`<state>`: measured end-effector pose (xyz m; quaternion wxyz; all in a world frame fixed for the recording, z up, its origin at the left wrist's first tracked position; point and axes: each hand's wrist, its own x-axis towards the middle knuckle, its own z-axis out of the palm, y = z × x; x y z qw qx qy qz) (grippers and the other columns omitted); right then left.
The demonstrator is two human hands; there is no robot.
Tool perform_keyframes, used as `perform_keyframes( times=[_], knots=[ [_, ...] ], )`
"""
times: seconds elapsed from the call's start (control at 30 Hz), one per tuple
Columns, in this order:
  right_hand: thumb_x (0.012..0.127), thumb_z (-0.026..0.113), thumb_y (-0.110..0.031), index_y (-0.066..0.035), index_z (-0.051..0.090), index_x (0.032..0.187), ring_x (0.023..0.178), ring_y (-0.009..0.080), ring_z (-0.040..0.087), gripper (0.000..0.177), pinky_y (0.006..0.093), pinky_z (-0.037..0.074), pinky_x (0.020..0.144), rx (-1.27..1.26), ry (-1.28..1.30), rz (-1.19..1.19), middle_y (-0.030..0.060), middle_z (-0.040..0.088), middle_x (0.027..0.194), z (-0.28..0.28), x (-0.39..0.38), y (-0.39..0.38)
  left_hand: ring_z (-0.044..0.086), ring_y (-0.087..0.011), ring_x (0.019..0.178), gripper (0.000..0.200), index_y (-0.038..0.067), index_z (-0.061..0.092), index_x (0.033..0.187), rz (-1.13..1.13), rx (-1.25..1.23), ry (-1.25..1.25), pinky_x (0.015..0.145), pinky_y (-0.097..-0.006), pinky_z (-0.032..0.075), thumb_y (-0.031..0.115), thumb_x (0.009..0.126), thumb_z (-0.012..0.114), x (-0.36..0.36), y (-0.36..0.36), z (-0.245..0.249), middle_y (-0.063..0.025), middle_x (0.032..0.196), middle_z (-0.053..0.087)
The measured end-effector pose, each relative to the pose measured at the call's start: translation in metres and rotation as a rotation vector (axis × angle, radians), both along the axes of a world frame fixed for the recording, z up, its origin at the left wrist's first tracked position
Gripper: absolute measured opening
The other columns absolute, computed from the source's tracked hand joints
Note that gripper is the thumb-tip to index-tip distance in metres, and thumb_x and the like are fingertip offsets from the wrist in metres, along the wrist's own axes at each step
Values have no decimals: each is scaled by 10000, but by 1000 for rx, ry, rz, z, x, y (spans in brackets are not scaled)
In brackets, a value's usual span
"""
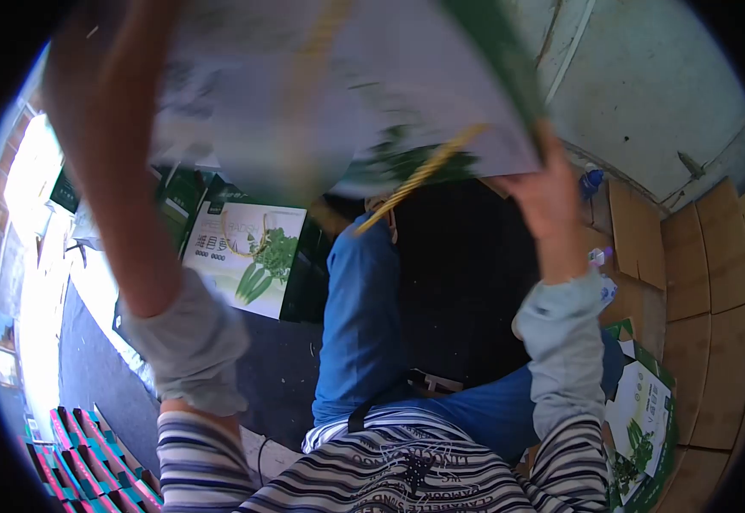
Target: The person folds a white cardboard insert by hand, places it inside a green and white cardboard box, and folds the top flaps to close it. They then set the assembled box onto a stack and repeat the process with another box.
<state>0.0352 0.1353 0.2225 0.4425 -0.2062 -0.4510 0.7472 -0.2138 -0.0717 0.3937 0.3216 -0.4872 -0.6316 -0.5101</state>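
Observation:
A large white and green printed box (253,103) with yellow rope handles is raised close in front of the camera, blurred by motion. My right hand (546,192) grips its lower right corner, the fingers partly behind the panel. On the left side my left hand (137,26) reaches up beside the box at the top edge of the view; its fingers are smeared and out of clear sight. One yellow rope handle (424,178) hangs below the box's lower edge.
A similar green and white box (244,256) stands on the dark floor at left centre. Another leans at the lower right (642,419). Brown cartons (706,256) line the right wall. Pink and teal packaging (90,462) lies at the lower left.

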Motion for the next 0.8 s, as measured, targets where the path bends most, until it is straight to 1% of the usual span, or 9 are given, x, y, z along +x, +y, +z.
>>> perform_keyframes(
  times=[0.07,0.13,0.2,0.27,0.37,0.5,0.67,0.7,0.8],
  knots=[
    [892,507,-508,-46,487,1262,1015,273,606,592,434,499,862,-42,-88,169,142,588,1152,-12,-45,-20,581,-266,1071,655,82,530,1271,409,-71,45,903,-345,435,535,806,618,-22,-23,5,-128,1184,592],
    [927,425,-488,-52,471,1282,1079,293,570,564,476,465,893,-77,-195,405,152,566,1200,-26,-80,-43,595,-271,1052,679,75,548,1246,570,-269,71,881,-353,448,598,813,561,-84,-44,-3,-153,1111,619],
    [927,390,-497,-40,508,1242,1043,290,580,568,444,489,846,-130,-400,494,157,575,1174,-44,-108,-63,608,-273,1009,684,42,566,1191,685,-429,-169,863,-354,450,616,819,535,-111,-56,-27,-170,1055,625],
    [918,361,-521,-33,548,1188,970,277,605,589,419,501,811,-95,-498,657,151,604,1104,-69,-131,-73,643,-284,841,736,22,582,1119,633,-460,-73,781,-368,477,676,783,525,-178,-75,-77,-192,917,649],
    [915,319,-566,-41,592,1122,828,274,646,626,412,507,784,-105,-576,710,134,648,970,-108,-165,-79,637,-314,843,740,24,585,1072,556,-617,-238,764,-383,480,702,788,493,-243,-88,-156,-192,916,651],
    [893,298,-618,-62,508,1254,787,293,656,695,417,538,709,-127,-655,762,148,589,1155,-142,-201,-76,623,-381,927,776,24,571,1086,696,-765,-323,790,-434,480,729,789,442,-284,-83,-227,-225,971,649],
    [887,300,-636,46,587,1098,654,286,659,770,412,552,672,-18,-809,549,201,632,996,-174,-234,-84,519,-364,1132,661,1,552,1146,472,-951,-131,921,-422,425,552,784,609,-314,-73,-321,-267,1222,521],
    [883,305,-643,71,602,1058,620,284,658,793,410,557,656,27,-846,512,212,640,956,-174,-238,-86,453,-385,1196,612,18,527,1215,353,-943,-241,991,-421,367,468,809,616,-318,-75,-340,-263,1276,478],
    [856,357,-664,115,604,984,561,281,652,828,366,566,551,120,-905,456,213,645,862,-172,-242,-93,405,-413,1230,579,25,494,1262,350,-821,-270,1026,-437,325,380,822,620,-255,-70,-330,-263,1312,442]
  ],
)
